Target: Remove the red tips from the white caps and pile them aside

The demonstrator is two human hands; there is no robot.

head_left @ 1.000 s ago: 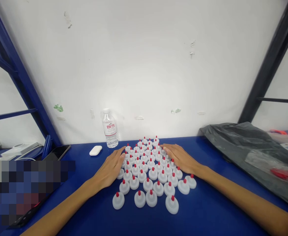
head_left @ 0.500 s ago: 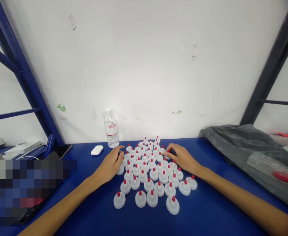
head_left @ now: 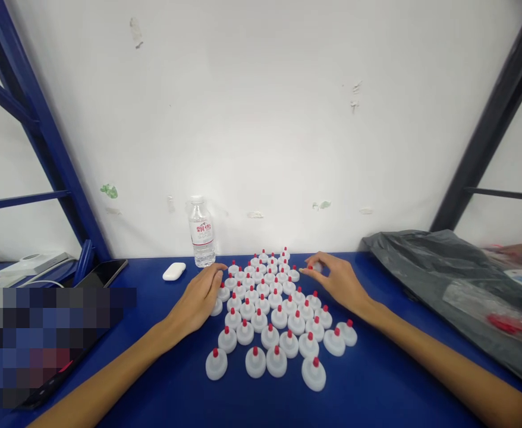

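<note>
Several white round caps with red tips (head_left: 269, 336) stand upright in a loose cluster on the blue table (head_left: 172, 392). At the cluster's left side rests my left hand (head_left: 201, 297), open, its fingers loosely stretched and apart. It lies beside a few caps, partly covering one edge cap (head_left: 216, 307). Behind the right side is my right hand (head_left: 339, 282), with thumb and fingers closed around one red-tipped white cap (head_left: 318, 266). That cap looks tilted, and the fingers hide part of it.
A water bottle (head_left: 203, 235) stands against the white wall, with a white earbud case (head_left: 174, 271) to its left. Grey plastic sheeting (head_left: 403, 261) and a clear bag with red pieces (head_left: 506, 324) lie at right. A dark phone-like device (head_left: 107, 273) is at left.
My right hand has moved slightly right and back from the cluster, with a cap between its fingers. My left hand has shifted slightly left, showing more of an edge cap.
</note>
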